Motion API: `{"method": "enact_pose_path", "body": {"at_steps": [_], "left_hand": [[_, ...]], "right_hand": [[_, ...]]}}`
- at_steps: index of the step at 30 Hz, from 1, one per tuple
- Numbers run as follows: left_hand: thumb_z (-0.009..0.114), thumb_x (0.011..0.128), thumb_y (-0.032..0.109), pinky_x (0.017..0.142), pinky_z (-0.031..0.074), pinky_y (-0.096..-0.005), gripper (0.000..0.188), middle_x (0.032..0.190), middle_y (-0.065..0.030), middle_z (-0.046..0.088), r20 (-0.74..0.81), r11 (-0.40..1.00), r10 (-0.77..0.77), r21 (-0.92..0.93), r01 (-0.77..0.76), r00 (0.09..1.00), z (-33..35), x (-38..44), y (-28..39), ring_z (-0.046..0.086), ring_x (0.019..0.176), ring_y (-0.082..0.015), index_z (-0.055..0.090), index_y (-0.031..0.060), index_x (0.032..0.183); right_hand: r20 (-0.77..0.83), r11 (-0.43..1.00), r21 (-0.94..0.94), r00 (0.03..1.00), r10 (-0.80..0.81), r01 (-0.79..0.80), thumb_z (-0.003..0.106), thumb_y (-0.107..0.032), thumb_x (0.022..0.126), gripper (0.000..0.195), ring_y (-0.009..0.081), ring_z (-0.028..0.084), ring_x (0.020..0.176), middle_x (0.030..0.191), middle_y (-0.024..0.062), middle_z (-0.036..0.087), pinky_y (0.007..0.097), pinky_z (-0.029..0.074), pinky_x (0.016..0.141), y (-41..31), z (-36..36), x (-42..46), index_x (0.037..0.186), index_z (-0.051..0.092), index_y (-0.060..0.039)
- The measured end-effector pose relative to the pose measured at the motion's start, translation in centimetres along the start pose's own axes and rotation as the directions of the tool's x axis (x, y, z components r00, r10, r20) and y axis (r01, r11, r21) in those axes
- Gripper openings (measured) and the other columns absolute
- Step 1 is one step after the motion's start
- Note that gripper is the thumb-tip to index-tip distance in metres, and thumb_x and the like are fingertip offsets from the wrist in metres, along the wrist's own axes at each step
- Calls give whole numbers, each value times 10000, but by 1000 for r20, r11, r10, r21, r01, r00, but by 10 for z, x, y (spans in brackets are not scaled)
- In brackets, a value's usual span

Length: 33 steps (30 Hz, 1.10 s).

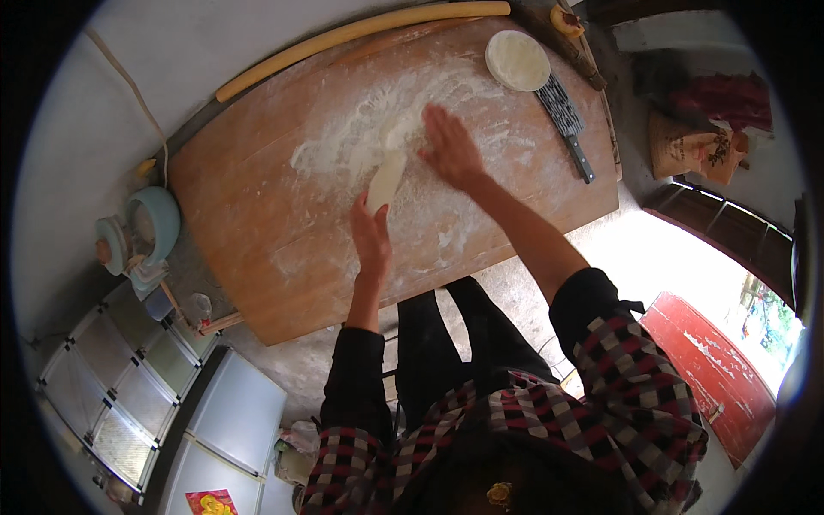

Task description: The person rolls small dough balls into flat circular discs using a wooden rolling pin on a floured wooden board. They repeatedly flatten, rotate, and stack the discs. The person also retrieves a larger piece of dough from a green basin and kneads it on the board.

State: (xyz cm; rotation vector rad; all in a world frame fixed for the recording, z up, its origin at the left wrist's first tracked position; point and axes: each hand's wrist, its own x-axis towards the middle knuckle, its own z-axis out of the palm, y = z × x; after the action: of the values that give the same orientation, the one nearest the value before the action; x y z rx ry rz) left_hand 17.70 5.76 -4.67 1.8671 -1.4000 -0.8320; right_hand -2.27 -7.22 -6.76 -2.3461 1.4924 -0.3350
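A pale, elongated piece of dough [387, 180] slants over the floured wooden board [257, 212]. My left hand [371, 233] grips its near end between thumb and fingers. The dough's far end meets a patch of white flour [360, 122] in the board's middle. To the right of the dough, my right hand [452, 147] is flat, palm down and slightly blurred, with its thumb apart from the fingers and nothing held. Whether its palm touches the board cannot be seen.
A round bowl [518, 60] with pale contents and a cleaver [561, 109] with a patterned blade lie at the board's right. A long wooden rolling pin [360, 38] lies along the back edge. A light-blue container [154, 222] stands beyond the left edge.
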Motion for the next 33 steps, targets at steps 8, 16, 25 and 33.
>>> {"method": "enact_pose_path", "body": {"at_steps": [8, 16, 25, 33], "left_hand": [[590, 945, 317, 853, 457, -329, 464, 1114, -161, 595, 288, 796, -250, -482, 366, 924, 17, 5, 42, 573, 985, -221, 498, -6, 1265], [637, 874, 188, 801, 462, -370, 297, 969, -168, 614, 47, 883, -300, -364, 296, 953, 89, 3, 68, 590, 878, -279, 579, -47, 1046], [606, 876, 139, 890, 442, -398, 359, 1099, -205, 581, 199, 810, -403, -376, 450, 893, 70, -13, 74, 576, 992, -336, 527, -56, 1168], [636, 863, 157, 813, 483, -391, 316, 997, -195, 633, 152, 845, -384, -339, 413, 911, 69, -23, 72, 624, 901, -305, 561, -59, 1081]], "right_hand": [[-12, 981, -3, 981, 195, -195, 521, -249, 945, 571, 299, 265, 1408, 1514, 148, 298, 436, 191, 1146, 2, -25, -88, 1435, 321, -36], [-211, 752, 587, 840, 500, -301, 485, -194, 961, 225, 341, 505, 1071, 1119, 142, 565, 424, 410, 915, -19, -18, -10, 1107, 603, -69], [-308, 946, 18, 898, 313, -324, 554, -205, 888, 99, 296, 499, 931, 943, 83, 566, 429, 379, 836, -26, 9, 14, 865, 576, -111], [-341, 954, -91, 909, 241, -287, 520, -246, 919, 184, 306, 531, 928, 907, 85, 613, 428, 391, 871, -16, 4, 30, 848, 592, -92]]}}
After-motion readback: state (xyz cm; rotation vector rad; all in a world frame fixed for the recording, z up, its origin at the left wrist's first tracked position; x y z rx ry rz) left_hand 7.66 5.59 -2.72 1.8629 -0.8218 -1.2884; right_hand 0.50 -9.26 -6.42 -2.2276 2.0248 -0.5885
